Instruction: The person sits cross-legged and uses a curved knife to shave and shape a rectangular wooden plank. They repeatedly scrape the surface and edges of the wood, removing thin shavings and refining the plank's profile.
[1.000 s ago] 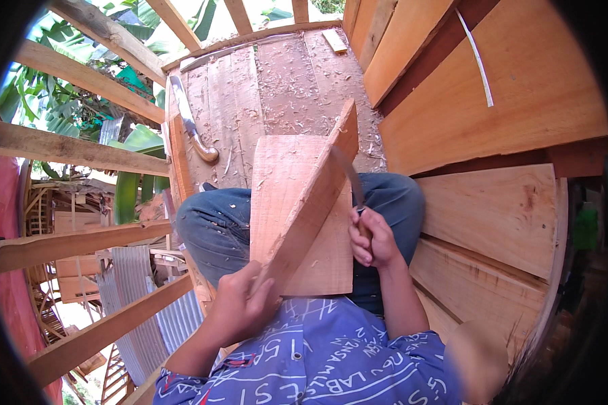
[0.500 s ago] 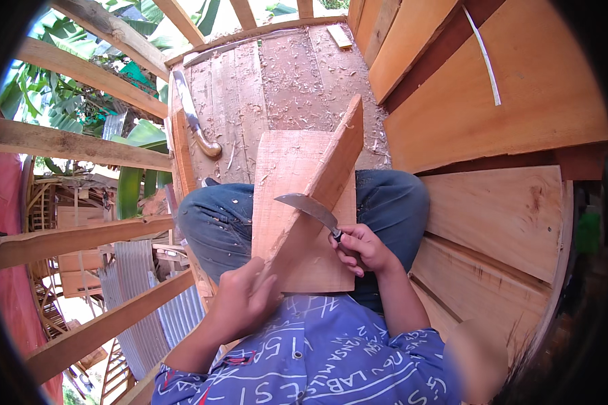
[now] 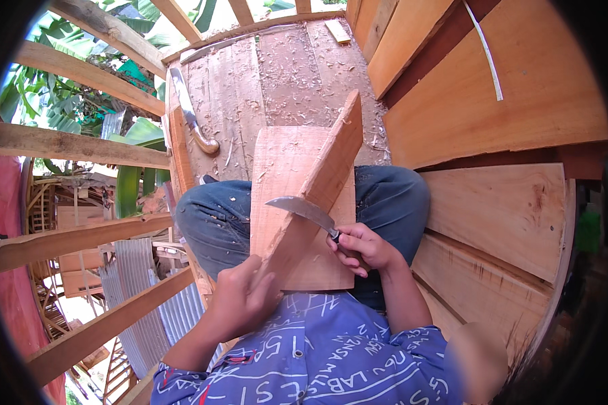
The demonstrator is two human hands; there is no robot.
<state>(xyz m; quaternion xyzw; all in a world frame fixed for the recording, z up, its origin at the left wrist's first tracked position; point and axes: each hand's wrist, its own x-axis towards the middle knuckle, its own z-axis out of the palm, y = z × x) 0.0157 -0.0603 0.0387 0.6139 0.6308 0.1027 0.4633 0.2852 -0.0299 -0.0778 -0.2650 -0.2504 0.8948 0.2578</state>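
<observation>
My left hand [image 3: 246,293] grips the near end of a wooden plank [image 3: 331,162], which stands on its edge and slants away to the far right. In my right hand [image 3: 365,250] is a knife [image 3: 302,208] with a curved blade and a dark handle. The blade lies across the plank's upper edge, its tip pointing left. Beneath the plank, a flat wooden board [image 3: 270,175] rests across my lap, with a few shavings on it. The fingertips of my left hand are partly hidden behind the plank.
A long knife with a wooden handle [image 3: 206,143] lies on the shaving-strewn plank floor [image 3: 284,67], by the left railing [image 3: 81,243]. A small wood block [image 3: 338,31] sits at the far end. Wooden wall boards [image 3: 493,94] rise on the right. Banana leaves hang beyond the railing.
The curved knife has shifted slightly left and toward me along the plank's edge. My left hand keeps its hold on the plank.
</observation>
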